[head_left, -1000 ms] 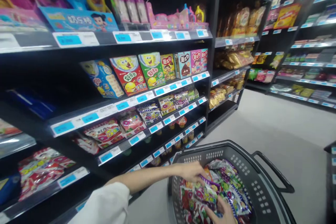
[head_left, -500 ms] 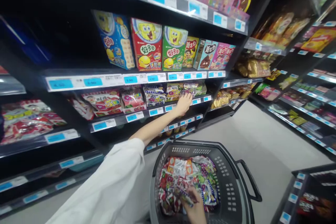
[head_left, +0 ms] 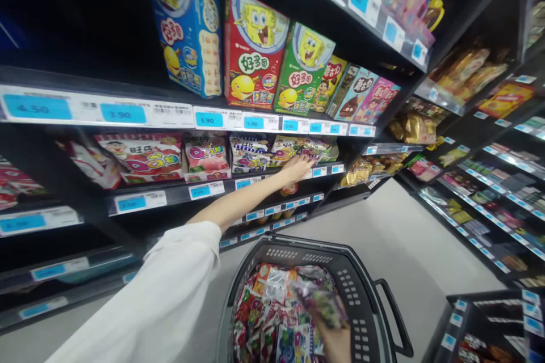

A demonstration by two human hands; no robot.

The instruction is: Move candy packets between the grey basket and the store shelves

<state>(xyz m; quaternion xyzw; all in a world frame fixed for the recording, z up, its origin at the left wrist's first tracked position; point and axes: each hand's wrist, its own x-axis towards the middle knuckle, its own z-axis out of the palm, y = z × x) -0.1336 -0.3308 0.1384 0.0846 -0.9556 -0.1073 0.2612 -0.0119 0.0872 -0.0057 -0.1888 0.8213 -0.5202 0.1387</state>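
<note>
My left hand (head_left: 299,168) reaches to the shelf with its fingers bent around the top of a purple bag of gummy candy (head_left: 313,149) in a display box. Beside it stand boxes of gummy bags: a yellow one (head_left: 284,146), a blue-and-white striped one (head_left: 249,153) and a pink one (head_left: 207,156). Over the basket (head_left: 357,281), my right hand (head_left: 337,340) grips a blurred bag of gummy candy (head_left: 322,303), purple and green. Below lie several gummy bags (head_left: 259,315) in a pile.
Biscuit boxes (head_left: 255,48) stand on the shelf above my left hand. A price-label rail (head_left: 170,113) runs along that shelf's edge. Gold bags (head_left: 415,127) fill shelves further right. The basket's handle (head_left: 394,317) sticks out to the right. Pale floor (head_left: 404,232) lies beyond the basket.
The view has shifted nearer the shelf. My right hand has lifted its gummy bag up and right from the pile. My left hand stays at the purple bags.
</note>
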